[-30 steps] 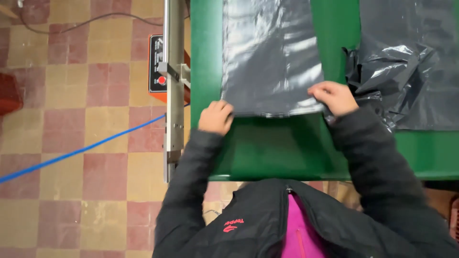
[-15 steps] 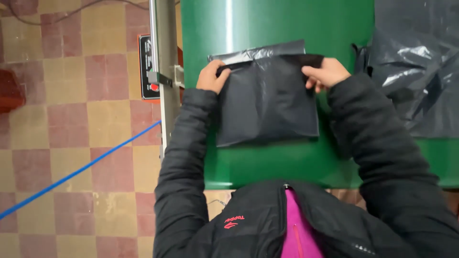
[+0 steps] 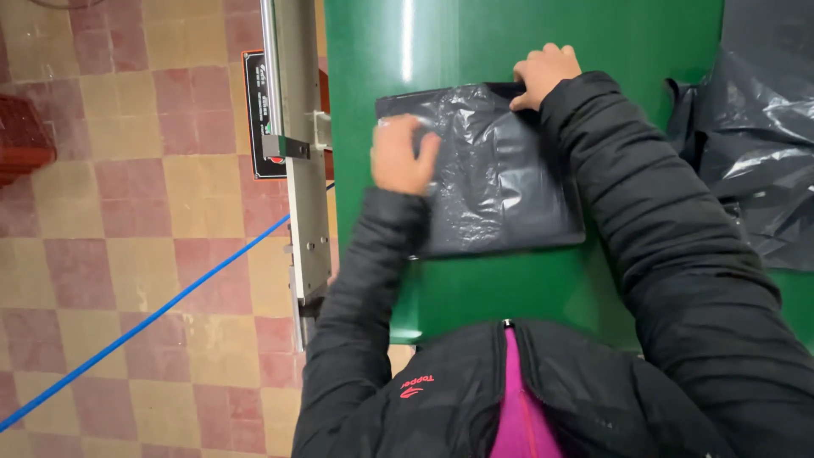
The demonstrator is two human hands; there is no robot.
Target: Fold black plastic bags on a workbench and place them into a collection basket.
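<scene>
Black folded bag (image 3: 500, 178) under left hand (image 3: 403, 157); right hand (image 3: 543, 75) | bag pile (image 3: 755, 144) beside

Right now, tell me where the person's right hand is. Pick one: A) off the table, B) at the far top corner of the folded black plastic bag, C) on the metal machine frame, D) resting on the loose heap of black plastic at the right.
B: the right hand grips the far top corner of the folded black plastic bag on the green table, while the left hand presses the bag's left side.

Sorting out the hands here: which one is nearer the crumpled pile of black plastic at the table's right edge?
Right. The right hand is nearer the pile; the left hand is farther away.
</scene>
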